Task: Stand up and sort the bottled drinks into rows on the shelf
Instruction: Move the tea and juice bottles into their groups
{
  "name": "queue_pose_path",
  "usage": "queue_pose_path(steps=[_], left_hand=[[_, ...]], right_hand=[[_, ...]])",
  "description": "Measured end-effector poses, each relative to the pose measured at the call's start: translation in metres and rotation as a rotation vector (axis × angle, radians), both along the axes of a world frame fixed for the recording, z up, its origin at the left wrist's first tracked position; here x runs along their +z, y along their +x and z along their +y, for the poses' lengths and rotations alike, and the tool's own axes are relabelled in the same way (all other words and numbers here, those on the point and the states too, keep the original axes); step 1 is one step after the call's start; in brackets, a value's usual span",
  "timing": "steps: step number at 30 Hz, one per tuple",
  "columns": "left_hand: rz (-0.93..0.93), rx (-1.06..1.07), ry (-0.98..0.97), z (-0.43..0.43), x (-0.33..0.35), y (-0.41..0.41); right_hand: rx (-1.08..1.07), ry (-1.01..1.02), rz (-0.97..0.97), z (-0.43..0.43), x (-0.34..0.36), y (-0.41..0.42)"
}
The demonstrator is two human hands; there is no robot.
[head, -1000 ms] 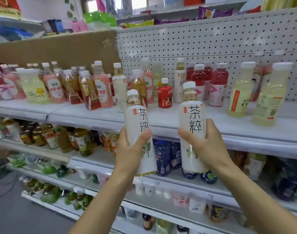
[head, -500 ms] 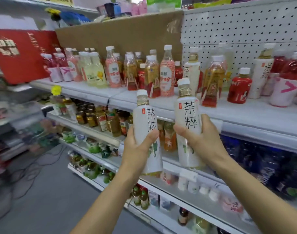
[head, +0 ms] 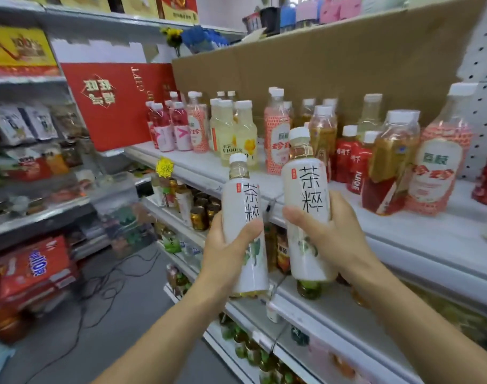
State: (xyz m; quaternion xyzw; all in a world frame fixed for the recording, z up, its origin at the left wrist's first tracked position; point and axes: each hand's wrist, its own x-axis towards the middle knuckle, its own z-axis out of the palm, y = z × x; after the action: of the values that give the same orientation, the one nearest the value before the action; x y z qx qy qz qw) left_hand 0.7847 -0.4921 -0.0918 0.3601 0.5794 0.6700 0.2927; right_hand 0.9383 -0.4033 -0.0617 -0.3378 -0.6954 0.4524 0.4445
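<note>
Two white tea bottles (head: 241, 195), two hands (head: 223, 250), one red gift box (head: 112, 112), one yellow star tag (head: 164, 167)

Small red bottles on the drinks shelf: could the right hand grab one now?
Probably not yet: the right hand grips a white tea bottle. Nothing stands in front of the small red bottles, so once emptied it likely could.

Bright, even indoor light; left edge smeared by motion blur, wide-angle bending at borders.
</note>
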Motion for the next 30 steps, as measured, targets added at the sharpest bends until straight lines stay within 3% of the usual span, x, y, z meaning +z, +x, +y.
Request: queue_pose_path(steps=[8,21,30], left_hand=[[-0.068,-0.006,0.037,0.05,0.002,-0.11],[0.012,-0.2,0.01,0.118,0.027,-0.359],[0.066,-0.152,0.103,0.19,0.043,-0.469]], right_hand=[[0.04,0.014,-0.042,0.048,0.005,-0.118],[-0.218,0.002,-0.009,0.099,0.013,-0.33],[-0.377,0.041,0.003,0.141,0.025,-0.414]])
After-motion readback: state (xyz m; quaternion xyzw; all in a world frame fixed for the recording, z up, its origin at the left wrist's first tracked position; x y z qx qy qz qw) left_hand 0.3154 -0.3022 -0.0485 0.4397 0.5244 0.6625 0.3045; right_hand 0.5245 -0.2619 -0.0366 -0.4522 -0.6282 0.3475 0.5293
